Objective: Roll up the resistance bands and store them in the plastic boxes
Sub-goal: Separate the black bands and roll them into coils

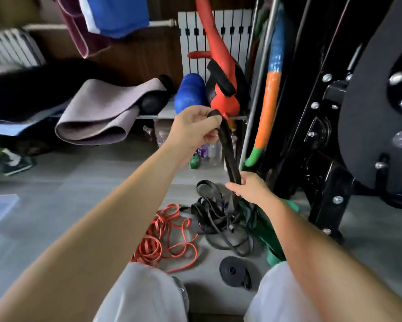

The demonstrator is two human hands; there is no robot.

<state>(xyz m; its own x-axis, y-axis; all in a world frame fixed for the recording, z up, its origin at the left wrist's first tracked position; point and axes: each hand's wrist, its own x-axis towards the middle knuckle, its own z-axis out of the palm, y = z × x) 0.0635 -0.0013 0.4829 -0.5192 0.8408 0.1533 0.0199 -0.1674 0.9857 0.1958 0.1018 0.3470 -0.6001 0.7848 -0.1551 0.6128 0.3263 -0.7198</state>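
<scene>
Flat black band (227,147) taut between left hand (193,130) and right hand (251,188), fingers (211,136) curled round it.

Black band (227,149): smooth, matt, rubber-like. Orange bands (148,251) and green band (273,249): the same matt, rubber-like finish. Floor (79,182): smooth grey surface, faint sheen. Machine frame (323,212): glossy black painted metal with bright polished bolts (338,199). Folded mat (102,112): soft, matt, foam-like. Red bag (220,66): smooth, leather-like, slight gloss.

Soft, even daylight; motion blur smears the left edge; wide-angle bending at the borders; glare on bolts (327,77).
</scene>
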